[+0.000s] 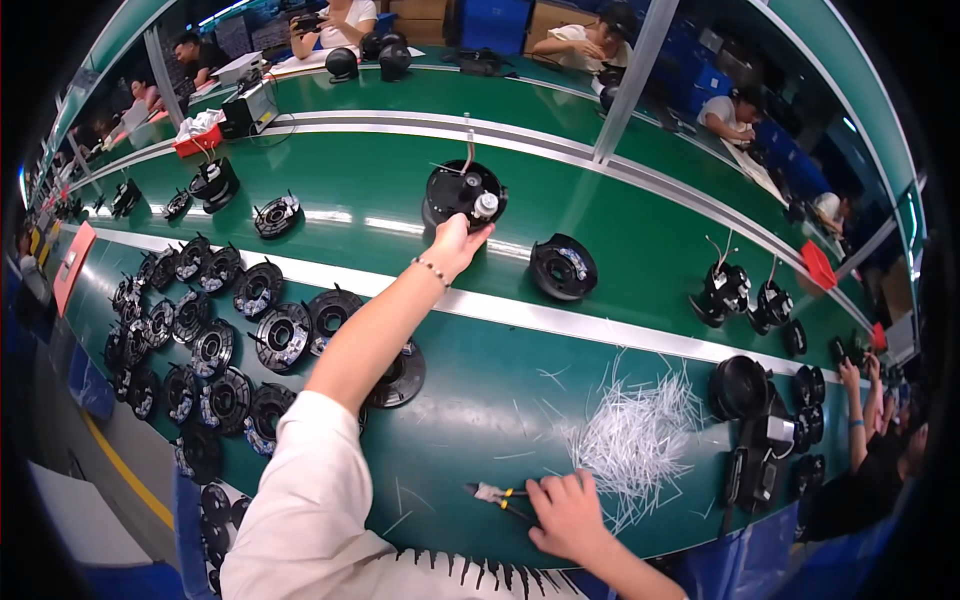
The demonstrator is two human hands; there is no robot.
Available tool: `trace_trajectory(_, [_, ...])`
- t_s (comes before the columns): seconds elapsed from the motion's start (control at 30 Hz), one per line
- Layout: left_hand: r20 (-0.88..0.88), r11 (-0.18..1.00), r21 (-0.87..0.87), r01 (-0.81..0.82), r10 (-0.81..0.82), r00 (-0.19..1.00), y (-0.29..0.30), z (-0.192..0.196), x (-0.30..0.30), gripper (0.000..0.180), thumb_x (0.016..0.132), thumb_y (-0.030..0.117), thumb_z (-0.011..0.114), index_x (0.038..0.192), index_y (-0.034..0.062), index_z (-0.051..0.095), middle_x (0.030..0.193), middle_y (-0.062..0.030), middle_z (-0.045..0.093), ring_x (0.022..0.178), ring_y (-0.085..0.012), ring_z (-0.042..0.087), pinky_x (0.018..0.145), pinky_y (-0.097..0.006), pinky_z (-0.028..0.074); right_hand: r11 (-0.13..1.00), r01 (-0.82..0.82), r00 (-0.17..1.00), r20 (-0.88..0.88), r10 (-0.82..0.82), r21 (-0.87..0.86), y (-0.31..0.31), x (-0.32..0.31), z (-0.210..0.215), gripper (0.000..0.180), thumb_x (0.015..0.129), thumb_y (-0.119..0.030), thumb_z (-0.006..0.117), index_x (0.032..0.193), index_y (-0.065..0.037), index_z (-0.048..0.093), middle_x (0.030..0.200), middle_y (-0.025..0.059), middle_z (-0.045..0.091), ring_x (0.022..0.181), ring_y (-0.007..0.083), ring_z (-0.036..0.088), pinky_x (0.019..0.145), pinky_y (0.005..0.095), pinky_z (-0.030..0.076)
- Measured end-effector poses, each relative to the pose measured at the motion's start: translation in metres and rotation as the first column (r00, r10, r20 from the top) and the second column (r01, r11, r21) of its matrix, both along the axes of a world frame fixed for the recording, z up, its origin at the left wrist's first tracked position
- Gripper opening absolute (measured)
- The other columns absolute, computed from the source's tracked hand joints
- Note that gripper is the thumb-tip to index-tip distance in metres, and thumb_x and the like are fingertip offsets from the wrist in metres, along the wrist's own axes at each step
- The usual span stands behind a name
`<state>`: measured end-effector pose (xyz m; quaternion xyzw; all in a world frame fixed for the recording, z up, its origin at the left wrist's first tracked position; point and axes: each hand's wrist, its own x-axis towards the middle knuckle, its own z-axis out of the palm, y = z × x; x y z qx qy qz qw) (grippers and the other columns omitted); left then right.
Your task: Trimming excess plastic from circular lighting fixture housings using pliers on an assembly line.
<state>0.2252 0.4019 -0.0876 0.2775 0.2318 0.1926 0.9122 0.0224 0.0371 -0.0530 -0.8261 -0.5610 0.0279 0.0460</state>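
My left arm is stretched out over the green conveyor belt. The left hand [457,245] grips the near edge of a black round motor housing [440,197], which has a silvery cylindrical part and pale wires rising from it. Some of those fingers are hidden by the housing. Low over the near table, my right hand [568,517] is closed around the black-and-yellow handles of diagonal cutters [488,493], whose jaws point left. Just beyond the right hand lies a heap of thin white plastic strips [640,440]. Another black round housing [563,267] sits on the belt, right of the left hand.
Several black ring-shaped parts [212,347] crowd the table's left side. Black round parts [740,388] and a black device [762,455] stand at the right. More wired assemblies [722,292] rest on the belt. A metal post [635,80] rises beyond it; other people work around.
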Motion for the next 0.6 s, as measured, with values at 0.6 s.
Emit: trace_trajectory(0.6, [-0.223, 0.785, 0.363, 0.501, -0.449, 0.865, -0.059, 0.071, -0.149, 0.035, 0.081, 0.001, 0.037, 0.114, -0.0112, 0.04, 0.112, -0.0194, 0.048, 0.1, -0.0286, 0.054, 0.09, -0.035, 0.047, 0.761, 0.157, 0.911, 0.205, -0.357, 0.629, 0.116, 0.153, 0.067, 0.051, 0.052, -0.017, 0.068, 0.099, 0.001, 0.058, 0.092, 0.0096, 0.049, 0.082, 0.0255, 0.048, 0.07, 0.0344, 0.039])
